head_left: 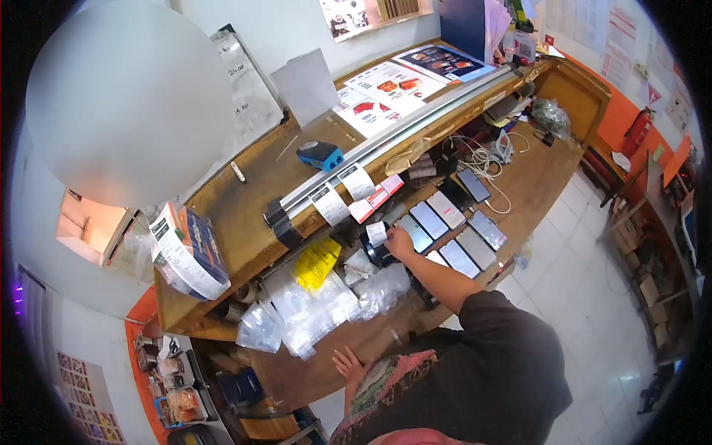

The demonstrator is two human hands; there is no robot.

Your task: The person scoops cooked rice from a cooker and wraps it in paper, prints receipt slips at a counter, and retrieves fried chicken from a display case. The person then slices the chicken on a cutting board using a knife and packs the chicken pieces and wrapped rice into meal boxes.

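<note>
My right hand (400, 244) reaches across the desk with its fingers closed at the edge of a white paper slip (376, 233). That slip comes out of a small black printer (380, 254), partly covered by my hand. My left hand (348, 363) rests on the wooden desk top (297, 378), fingers spread and holding nothing. Several phones (428, 219) lie in rows just right of my right hand. Clear plastic bags (311, 315) and a yellow bag (317, 264) are spread between my hands and the shelf.
A raised wooden counter (222, 200) runs behind the desk, bearing printed menus (400, 87) and a blue-black device (320, 155). Printed slips (328, 204) hang from its edge. White cables (482, 159) lie at the desk's far end. A blurred patch hides the upper left.
</note>
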